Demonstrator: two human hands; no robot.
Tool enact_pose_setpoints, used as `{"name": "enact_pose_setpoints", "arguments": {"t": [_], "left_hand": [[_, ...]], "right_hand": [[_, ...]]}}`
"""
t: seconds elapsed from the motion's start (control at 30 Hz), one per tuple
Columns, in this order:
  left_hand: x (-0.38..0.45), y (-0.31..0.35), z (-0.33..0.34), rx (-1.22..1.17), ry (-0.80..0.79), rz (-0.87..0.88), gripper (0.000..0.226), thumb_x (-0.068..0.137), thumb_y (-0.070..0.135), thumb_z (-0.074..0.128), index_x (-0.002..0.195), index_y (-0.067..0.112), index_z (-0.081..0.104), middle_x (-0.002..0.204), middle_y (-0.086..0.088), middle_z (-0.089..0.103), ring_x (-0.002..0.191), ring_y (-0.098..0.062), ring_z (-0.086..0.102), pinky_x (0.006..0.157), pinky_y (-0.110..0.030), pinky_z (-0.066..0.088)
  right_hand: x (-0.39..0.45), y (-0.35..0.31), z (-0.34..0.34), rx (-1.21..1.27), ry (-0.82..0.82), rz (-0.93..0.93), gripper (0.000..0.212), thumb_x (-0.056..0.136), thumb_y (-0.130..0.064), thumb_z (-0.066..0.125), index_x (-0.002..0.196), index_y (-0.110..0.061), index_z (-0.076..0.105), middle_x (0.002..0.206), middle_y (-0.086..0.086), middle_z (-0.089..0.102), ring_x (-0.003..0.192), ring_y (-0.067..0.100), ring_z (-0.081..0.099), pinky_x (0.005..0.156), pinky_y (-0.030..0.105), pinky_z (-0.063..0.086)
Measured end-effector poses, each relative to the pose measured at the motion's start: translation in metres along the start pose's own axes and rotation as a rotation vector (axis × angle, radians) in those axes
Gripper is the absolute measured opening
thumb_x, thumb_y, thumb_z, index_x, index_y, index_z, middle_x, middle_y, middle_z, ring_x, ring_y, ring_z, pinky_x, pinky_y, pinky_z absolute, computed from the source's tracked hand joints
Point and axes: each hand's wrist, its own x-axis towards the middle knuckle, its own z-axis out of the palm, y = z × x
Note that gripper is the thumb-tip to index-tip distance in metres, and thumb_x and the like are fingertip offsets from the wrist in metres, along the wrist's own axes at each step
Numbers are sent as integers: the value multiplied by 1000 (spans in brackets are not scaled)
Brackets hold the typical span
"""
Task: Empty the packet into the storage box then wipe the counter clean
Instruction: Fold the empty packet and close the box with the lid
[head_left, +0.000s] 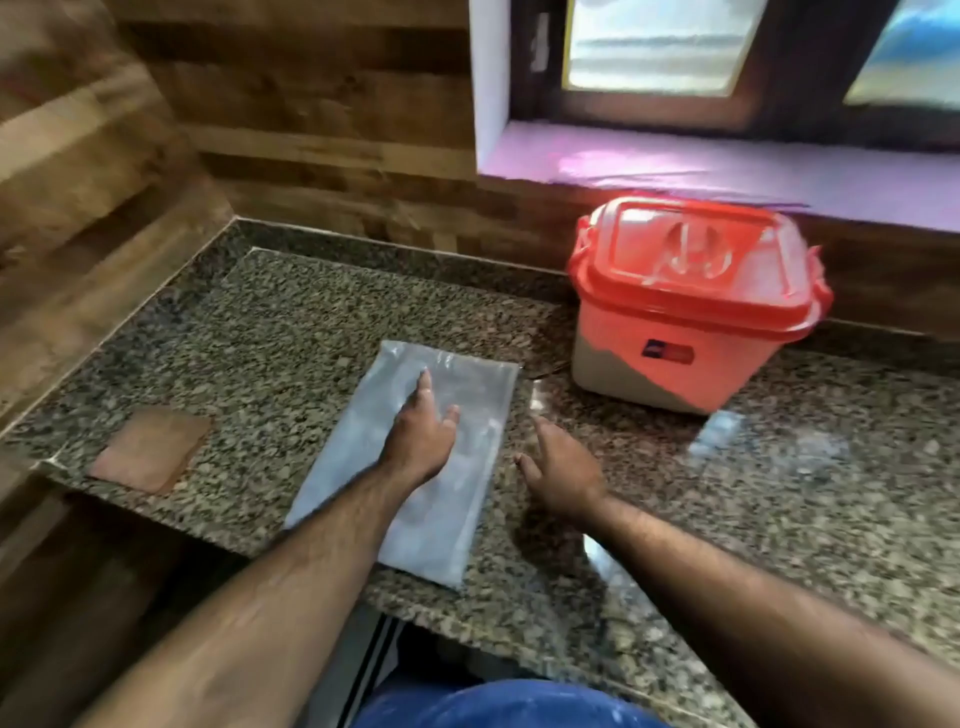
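Packet (410, 457): flat on surface (779, 493), long axis near-to-far; our left hand (421, 441) rests on it, grip released; right hand (561, 467) beside, released; storage box (691, 332) far right

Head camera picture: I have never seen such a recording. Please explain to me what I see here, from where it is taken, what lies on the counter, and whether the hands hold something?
There is no machine here: a person wears one camera on the head, looking forward and down at their own two bare arms. The left hand lies flat on a clear plastic packet that lies on the granite counter. The right hand is open beside the packet and grips nothing. Further back, near the window, stands the storage box with its red lid closed. At the left edge lies a flat brown square, perhaps a cloth; the blur leaves that unsure.
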Motion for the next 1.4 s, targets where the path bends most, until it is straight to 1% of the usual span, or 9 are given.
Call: {"name": "enact_pose_setpoints", "arguments": {"t": [0.1,0.27,0.4,0.6,0.83,0.93,1.03,1.2,1.4], "left_hand": [[11,-62,-33,8,-32,-139,82,107,39,60,173,17,16,167,-19,46,147,-40,51,117,-46,47],[55,-126,-79,69,-90,-278,75,103,36,64,168,15,32,151,-20,61,133,-42,61,108,-47,52],[96,-152,-91,20,-177,-288,47,85,34,73,128,14,70,120,-13,76,109,-34,72,94,-41,60],[120,-160,-99,-73,-291,-222,12,75,9,81,87,8,80,86,-7,80,78,-21,74,61,-26,53],[129,-186,-103,-222,-407,-122,26,76,-10,87,81,13,75,83,-3,79,77,-17,71,70,-26,57],[128,-193,-105,-313,-398,-61,32,76,-13,85,87,16,80,86,-1,83,83,-16,77,74,-28,62],[122,-193,-106,-409,-379,-31,34,79,-15,85,90,17,84,87,6,84,80,-5,78,69,-19,60],[116,-208,-105,-434,-335,-13,44,78,-27,65,84,12,85,83,-1,84,79,-22,81,63,-30,63],[111,-212,-108,-372,-417,87,40,85,-21,71,75,15,84,104,9,84,105,-10,79,93,-36,64]], "right_hand": [[21,-34,24,118,-33,95,36,97,-38,69,121,-11,67,120,15,75,112,36,69,82,34,47],[62,-67,52,315,1,432,54,72,-51,76,109,-10,74,105,9,77,98,31,75,81,35,60],[89,-72,63,413,60,659,45,60,-28,79,95,-2,69,92,18,75,83,35,74,64,35,59],[97,-73,58,516,65,735,14,71,-6,78,75,-3,65,72,13,66,63,26,63,51,28,47],[90,-64,59,649,141,543,25,53,-19,78,73,-10,67,71,4,73,65,17,63,55,37,54],[88,-60,57,740,131,446,38,55,3,66,92,-4,73,93,14,81,84,23,75,75,50,64],[84,-52,55,719,194,371,36,55,10,61,81,-15,55,76,1,66,75,19,60,62,38,50],[67,-39,54,444,239,278,50,77,10,79,112,-26,73,104,-11,78,94,5,75,79,28,61],[42,-43,51,-223,126,-178,23,77,-19,93,90,-35,81,98,-16,80,85,6,72,86,21,57]]}}
